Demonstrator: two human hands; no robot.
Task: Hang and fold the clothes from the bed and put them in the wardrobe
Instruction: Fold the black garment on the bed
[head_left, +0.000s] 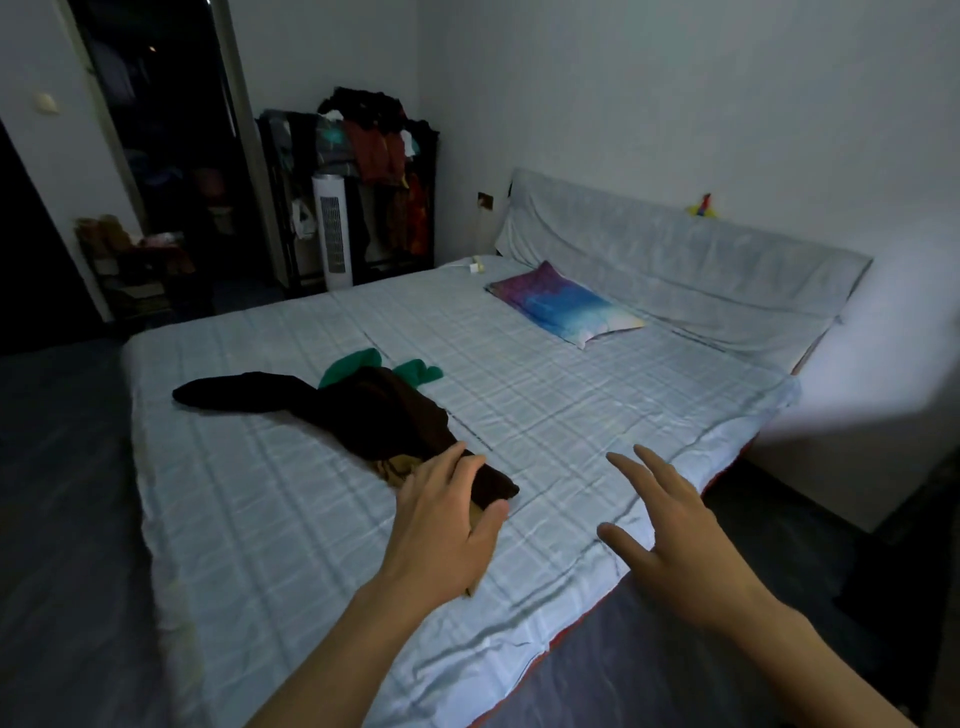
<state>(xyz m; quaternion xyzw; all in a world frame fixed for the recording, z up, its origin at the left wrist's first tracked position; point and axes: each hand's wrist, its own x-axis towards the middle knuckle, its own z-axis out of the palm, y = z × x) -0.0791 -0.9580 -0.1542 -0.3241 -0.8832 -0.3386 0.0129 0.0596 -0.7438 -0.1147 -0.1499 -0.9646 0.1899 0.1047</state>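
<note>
Now left hand (441, 525) grips crumpled dark garment (363, 410); right hand (670, 540) spread open.

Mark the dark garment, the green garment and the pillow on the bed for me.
dark garment (363, 410): head view, on its bunched middle.
green garment (353, 359): head view, on the left green piece showing behind the dark one.
pillow (563, 304): head view, on the centre of its blue-purple cover.

Two bare hands reach over a bed with a small heap of clothes.

The left hand (441, 525) grips the near end of a dark brown garment (363, 410) lying on the checked sheet (519, 395), a green garment (358, 361) beneath it. The right hand (665, 535) hovers, fingers spread, near the bed's edge. A multicoloured pillow (563, 304) lies by the headboard (675, 254).
</note>
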